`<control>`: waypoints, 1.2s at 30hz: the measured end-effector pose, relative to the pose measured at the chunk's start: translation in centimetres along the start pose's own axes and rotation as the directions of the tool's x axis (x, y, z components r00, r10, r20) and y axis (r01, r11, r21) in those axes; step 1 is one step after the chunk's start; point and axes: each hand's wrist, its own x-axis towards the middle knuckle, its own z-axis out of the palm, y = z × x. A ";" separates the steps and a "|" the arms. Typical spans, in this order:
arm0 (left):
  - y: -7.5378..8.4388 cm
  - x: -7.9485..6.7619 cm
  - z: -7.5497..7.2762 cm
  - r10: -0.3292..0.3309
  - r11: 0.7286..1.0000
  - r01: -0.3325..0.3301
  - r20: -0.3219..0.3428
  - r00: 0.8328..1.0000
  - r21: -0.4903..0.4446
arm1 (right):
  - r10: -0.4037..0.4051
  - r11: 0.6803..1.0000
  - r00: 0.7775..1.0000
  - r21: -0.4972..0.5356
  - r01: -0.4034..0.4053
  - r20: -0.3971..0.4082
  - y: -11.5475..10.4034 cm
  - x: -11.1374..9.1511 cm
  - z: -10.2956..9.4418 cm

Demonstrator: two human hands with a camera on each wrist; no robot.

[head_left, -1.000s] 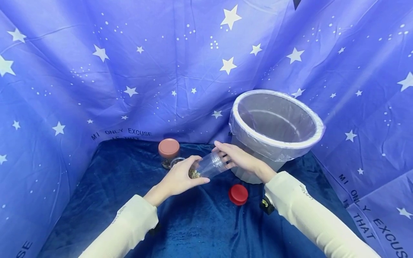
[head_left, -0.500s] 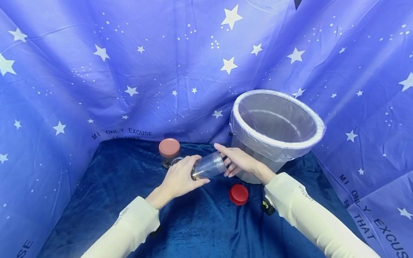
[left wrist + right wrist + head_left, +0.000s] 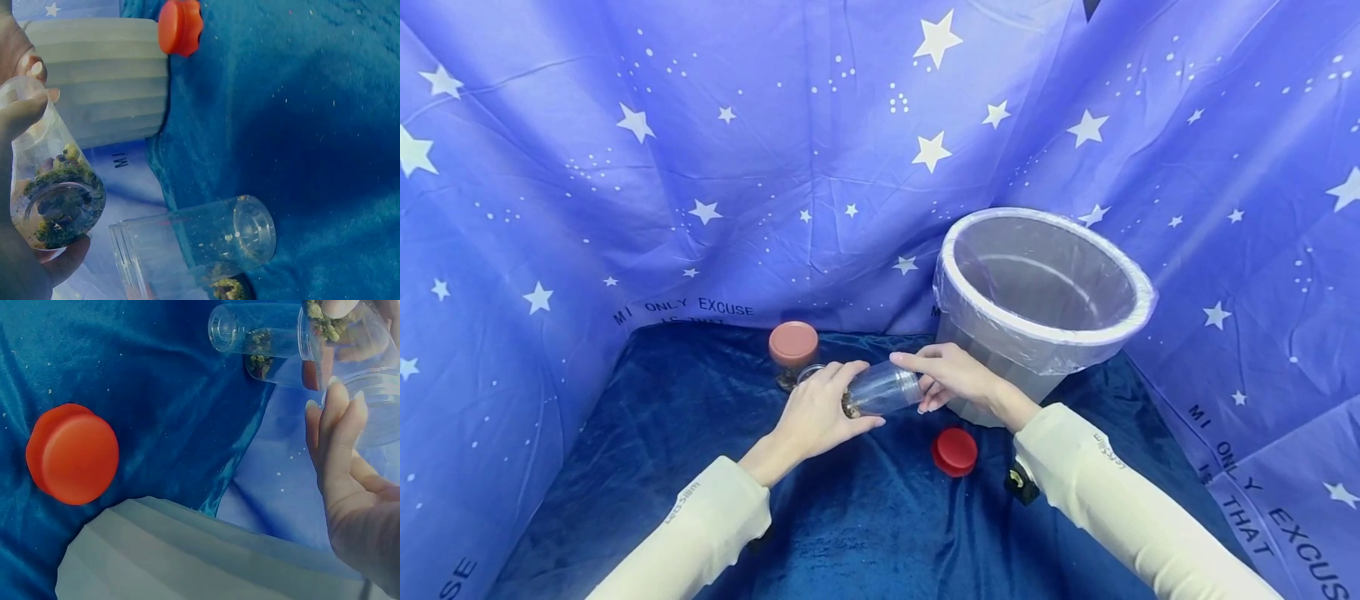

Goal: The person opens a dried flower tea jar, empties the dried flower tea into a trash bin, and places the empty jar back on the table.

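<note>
My left hand [image 3: 820,408] grips a clear plastic jar [image 3: 880,390] round its bottom end. The jar lies tilted in the air, its threaded mouth to the right, and dried yellow-green and dark bits [image 3: 65,181] are gathered at its base. At the mouth, my right hand [image 3: 958,375] holds the rim, one fingertip over the top and the other fingers on the far side. Behind the left hand stands a second clear jar [image 3: 200,234], with a few crumbs at its bottom. A red screw lid [image 3: 955,452] lies on the cloth below the right hand.
A third jar with a salmon-coloured lid [image 3: 793,341] and dried bits inside stands at the back left. To the right is a large grey bin [image 3: 1007,367] lined with a clear bag. Blue velvet cloth [image 3: 865,533] covers the surface, and a starry curtain [image 3: 820,150] hangs behind.
The jar's mouth has dipped a little, leaving the jar nearer level. My right hand's fingers have drawn in onto the rim. The left hand has barely moved.
</note>
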 end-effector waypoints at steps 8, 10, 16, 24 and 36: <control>0.3 0.1 -0.3 -0.090 0.992 0.095 0.076 0.993 -0.078 | -0.075 0.997 0.997 -0.006 0.075 0.019 -0.3 -0.1 -0.2; 0.3 0.1 -0.3 -0.110 0.988 0.119 0.094 0.989 -0.101 | -0.094 0.995 0.995 -0.031 0.094 0.021 -0.4 -0.1 -0.4; 0.4 0.2 -0.4 -0.139 0.974 0.158 0.120 0.983 -0.161 | -0.132 0.983 0.991 -0.128 0.134 0.029 -0.6 -0.4 -0.9; -0.1 0.3 -0.6 -0.202 0.886 0.288 0.255 0.946 -0.365 | -0.204 0.968 0.975 -0.133 0.214 0.086 -0.9 -0.7 -1.2; -1.2 0.3 -0.9 -0.172 0.681 0.461 0.488 0.856 -0.569 | -0.304 0.937 0.936 -0.121 0.328 0.179 -0.8 -0.7 -1.3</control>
